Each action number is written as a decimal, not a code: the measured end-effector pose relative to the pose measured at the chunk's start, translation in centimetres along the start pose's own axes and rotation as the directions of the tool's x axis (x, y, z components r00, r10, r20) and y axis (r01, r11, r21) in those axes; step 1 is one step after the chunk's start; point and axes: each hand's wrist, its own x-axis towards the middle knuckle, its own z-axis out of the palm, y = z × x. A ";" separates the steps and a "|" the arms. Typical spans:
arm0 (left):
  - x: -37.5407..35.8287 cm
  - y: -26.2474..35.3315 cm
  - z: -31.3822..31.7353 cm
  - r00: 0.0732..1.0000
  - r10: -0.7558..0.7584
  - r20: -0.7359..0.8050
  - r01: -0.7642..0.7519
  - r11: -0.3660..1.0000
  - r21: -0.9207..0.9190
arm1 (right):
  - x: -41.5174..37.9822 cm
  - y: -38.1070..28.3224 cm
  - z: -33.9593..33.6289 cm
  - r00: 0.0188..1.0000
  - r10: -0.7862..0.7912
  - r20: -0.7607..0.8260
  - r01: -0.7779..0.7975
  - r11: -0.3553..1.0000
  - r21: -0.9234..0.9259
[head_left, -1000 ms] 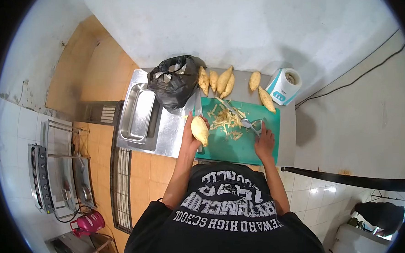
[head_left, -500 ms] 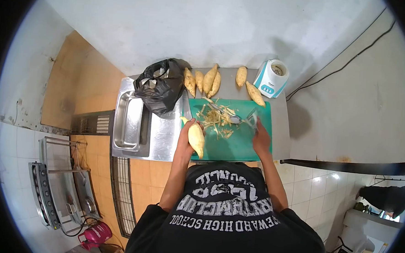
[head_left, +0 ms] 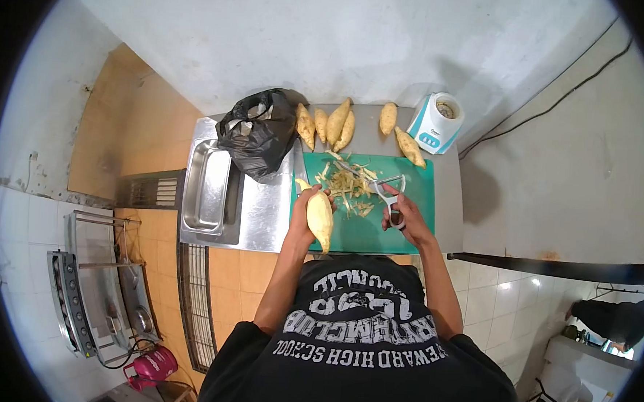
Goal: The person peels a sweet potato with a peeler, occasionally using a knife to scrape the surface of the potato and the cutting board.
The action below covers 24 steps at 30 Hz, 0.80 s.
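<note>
Forearms extended forward: left hand gripping pale tuber, right hand gripping peeler over board.

Fairly bright, even light left a soft shadow on the back wall near the white-and-blue appliance (glare dotted the floor tiles), while fisheye distortion bowed the edges toward black corners.

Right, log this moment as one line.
left hand: holds pale tuber | right hand: holds white peeler over green board | peel scraps: on board | more tubers: behind board
</note>
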 end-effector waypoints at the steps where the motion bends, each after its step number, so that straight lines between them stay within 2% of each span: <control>1: -0.1 0.2 0.3 1.000 0.025 -0.006 -0.025 1.000 0.018 | 0.0 0.1 0.4 0.994 -0.023 0.106 0.017 0.998 0.058; 2: -0.1 0.5 0.5 0.999 0.034 0.022 -0.036 0.996 0.083 | 0.1 0.2 0.8 0.994 -0.021 0.112 0.014 0.998 0.059; 3: -0.3 0.9 0.9 0.999 0.040 0.020 -0.041 0.996 0.083 | 0.2 0.2 1.3 0.981 -0.025 0.190 0.010 0.997 0.078; 4: -0.6 1.2 1.2 0.989 0.048 0.138 -0.077 0.975 0.209 | 0.4 0.2 1.7 0.963 -0.029 0.268 0.003 0.996 0.094; 5: -0.9 1.4 1.6 0.967 0.040 0.253 -0.124 0.937 0.328 | 0.4 0.1 2.0 0.962 -0.027 0.273 0.002 0.996 0.093; 8: -1.8 1.6 3.2 0.957 0.063 0.284 -0.170 0.912 0.372 | 0.0 -1.0 3.6 0.935 -0.070 0.348 0.040 0.995 0.093; 9: -1.8 1.5 3.4 0.954 0.082 0.287 -0.191 0.906 0.377 | -0.2 -1.5 4.0 0.930 -0.064 0.363 0.006 0.987 0.158; 11: -1.7 1.1 3.4 0.960 0.104 0.260 -0.187 0.929 0.320 | -0.4 -1.9 4.5 0.923 -0.058 0.382 -0.030 0.975 0.221; 13: -1.7 0.8 3.3 0.989 0.079 0.128 -0.087 0.995 0.055 | -0.5 -2.1 4.6 0.911 -0.051 0.409 -0.058 0.966 0.250; 17: -0.8 1.0 2.2 0.983 0.107 0.148 -0.098 0.993 -0.065 | -0.8 -2.4 5.4 0.888 -0.066 0.456 -0.083 0.951 0.299; 20: 0.2 0.8 0.8 0.984 0.132 0.123 -0.117 0.985 -0.125 | -1.0 -2.5 6.2 0.912 -0.072 0.403 -0.066 0.946 0.317; 22: 0.1 1.0 0.5 0.958 0.109 0.265 -0.061 0.981 -0.186 | -1.5 -3.1 7.4 0.964 -0.031 0.265 0.007 0.996 0.092; 23: 0.0 0.9 0.5 0.959 0.110 0.262 -0.061 0.980 -0.187 | -1.9 -3.6 7.9 0.964 -0.028 0.266 0.004 0.996 0.092; 24: -0.8 1.1 1.7 0.982 0.134 0.132 -0.121 0.987 -0.105 | -2.2 -4.3 8.5 0.962 -0.036 0.272 0.089 0.979 -0.182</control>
